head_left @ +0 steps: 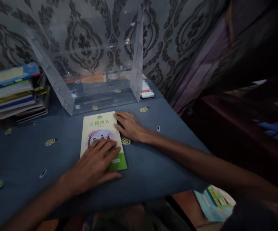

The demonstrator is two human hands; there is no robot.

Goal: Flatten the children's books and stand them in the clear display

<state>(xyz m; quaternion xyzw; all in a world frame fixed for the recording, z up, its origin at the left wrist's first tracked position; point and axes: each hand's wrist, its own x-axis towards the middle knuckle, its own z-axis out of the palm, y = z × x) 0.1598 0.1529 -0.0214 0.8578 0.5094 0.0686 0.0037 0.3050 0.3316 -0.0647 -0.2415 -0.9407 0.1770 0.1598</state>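
A thin paperback book (100,121) with a cream and green cover, green Chinese characters and a small picture of figures lies closed on the blue tablecloth. My left hand (93,163) rests across its lower half, fingers spread over the picture, and hides part of it. At the book's upper right edge is my right hand (130,127), with thumb and fingers apart and fingertips touching the border. Just behind the book stands a clear acrylic rack (105,93) with upright side panels.
A stack of books (13,93) stands on the left of the table (158,166). Some flat items lie behind the rack against the patterned wall covering (83,35). To the right hangs a purple curtain (201,67). Below the table's front edge lie more booklets (215,202).
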